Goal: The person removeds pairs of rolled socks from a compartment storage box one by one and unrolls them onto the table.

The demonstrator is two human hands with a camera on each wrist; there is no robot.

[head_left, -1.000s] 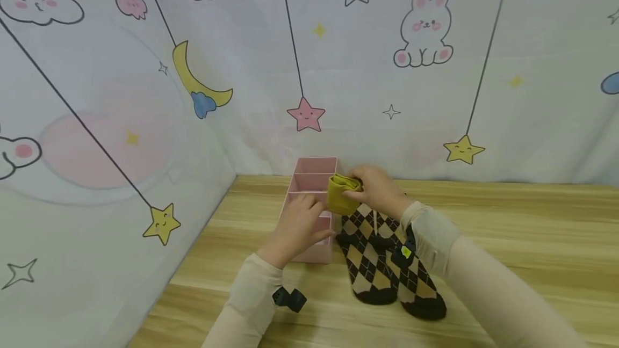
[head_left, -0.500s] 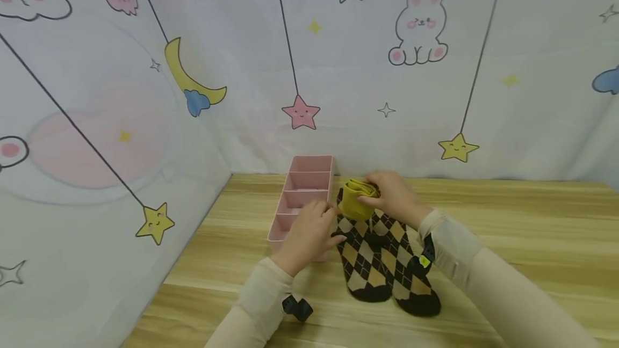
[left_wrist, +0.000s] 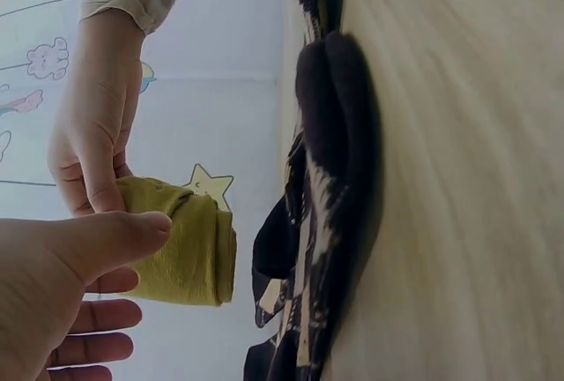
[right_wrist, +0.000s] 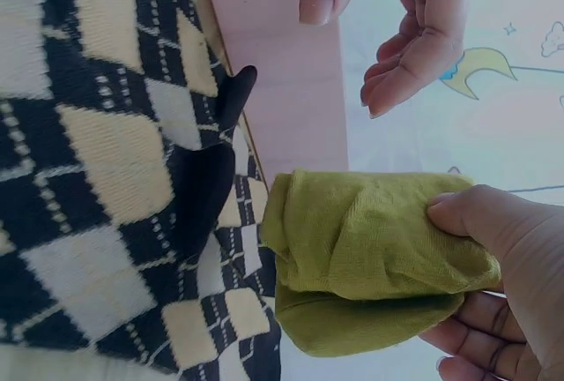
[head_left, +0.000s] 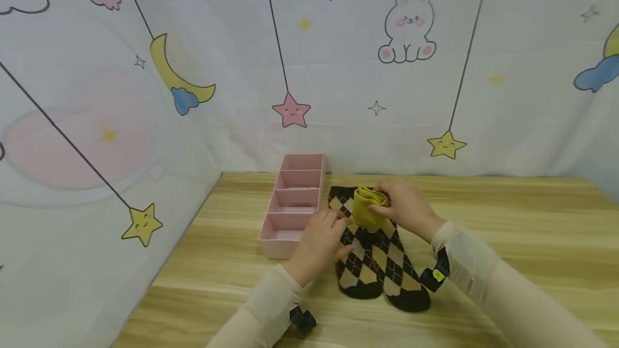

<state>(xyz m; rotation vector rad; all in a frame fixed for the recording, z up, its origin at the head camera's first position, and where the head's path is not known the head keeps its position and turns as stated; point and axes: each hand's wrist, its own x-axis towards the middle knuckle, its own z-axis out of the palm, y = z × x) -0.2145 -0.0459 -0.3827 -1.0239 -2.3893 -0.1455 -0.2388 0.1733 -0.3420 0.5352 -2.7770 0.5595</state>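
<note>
My right hand (head_left: 408,205) pinches a folded mustard-yellow sock (head_left: 368,208), thumb on the near side and fingers behind. The bundle is held up over the top part of a pair of argyle socks (head_left: 354,273) lying flat, black, tan and grey with black toes. In the right wrist view, the yellow sock (right_wrist: 370,240) shows its layered folds. My left hand (head_left: 321,243) hovers just left of it, between the pink box and the argyle pair. The right wrist view shows that left hand (right_wrist: 423,24) apart from the bundle, fingers loosely bent, thumb separate.
A pink box (head_left: 275,249) with several compartments in a row stands on the wooden table (head_left: 217,262), left of the argyle socks. Behind the table hangs a white cloth (head_left: 358,144) printed with stars and rabbits. Another printed cloth side (head_left: 72,262) borders the left.
Both hands and the yellow sock have moved right, away from the pink box and over the argyle socks. More of the box's compartments show now. The head view has shifted slightly.
</note>
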